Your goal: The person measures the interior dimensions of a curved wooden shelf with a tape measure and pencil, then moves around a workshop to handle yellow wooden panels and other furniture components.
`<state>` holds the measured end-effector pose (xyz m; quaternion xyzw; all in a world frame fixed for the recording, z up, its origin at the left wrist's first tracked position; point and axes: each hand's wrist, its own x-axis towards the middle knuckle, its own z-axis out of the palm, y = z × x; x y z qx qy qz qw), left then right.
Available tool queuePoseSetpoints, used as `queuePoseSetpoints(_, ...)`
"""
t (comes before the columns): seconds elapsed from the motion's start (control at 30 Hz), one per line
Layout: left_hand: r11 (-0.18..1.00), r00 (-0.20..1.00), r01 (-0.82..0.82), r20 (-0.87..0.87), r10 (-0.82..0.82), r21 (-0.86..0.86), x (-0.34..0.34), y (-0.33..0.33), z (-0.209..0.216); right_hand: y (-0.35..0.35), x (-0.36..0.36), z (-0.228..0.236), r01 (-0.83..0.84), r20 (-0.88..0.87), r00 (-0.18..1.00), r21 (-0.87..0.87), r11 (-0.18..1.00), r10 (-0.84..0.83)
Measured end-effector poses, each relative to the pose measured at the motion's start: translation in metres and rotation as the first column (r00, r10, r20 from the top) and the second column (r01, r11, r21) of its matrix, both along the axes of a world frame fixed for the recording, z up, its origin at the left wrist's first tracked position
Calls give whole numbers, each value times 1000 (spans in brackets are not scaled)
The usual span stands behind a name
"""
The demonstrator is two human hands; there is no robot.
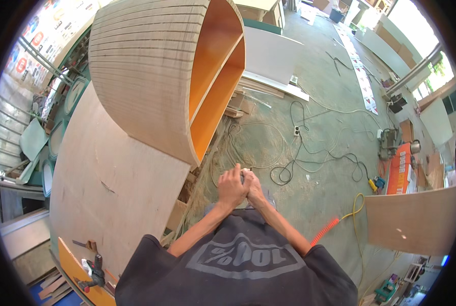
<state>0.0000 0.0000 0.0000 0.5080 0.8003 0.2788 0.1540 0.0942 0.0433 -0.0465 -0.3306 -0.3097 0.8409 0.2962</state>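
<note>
Our left hand (pixel 231 187) meets the right hand (pixel 256 187) off the bench's (pixel 131 204) right edge; we cannot tell what the fingers hold. The curved cabinet (pixel 141 76) sits ahead-left on the bench, left hand nearer.

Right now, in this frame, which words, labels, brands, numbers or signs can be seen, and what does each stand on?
Wording isn't copied here; only its place and look are given.
Dark shirt: large grey characters inside a bordered emblem.
Orange box-like item at right: large lettering.
White strip on the floor: printed marks, too small to read.
Patterned sheet at upper left: coloured logos, too blurred to read.
</note>
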Motion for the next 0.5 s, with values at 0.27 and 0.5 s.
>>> queuePoseSetpoints(0.27,829,791,-495,260,554,-260,-57,36,16,151,-47,22,-694,305,709,142,705,636)
queuePoseSetpoints(0.5,626,583,-734,227,780,-265,-62,-41,69,380,-122,59,-394,36,916,255,883,399)
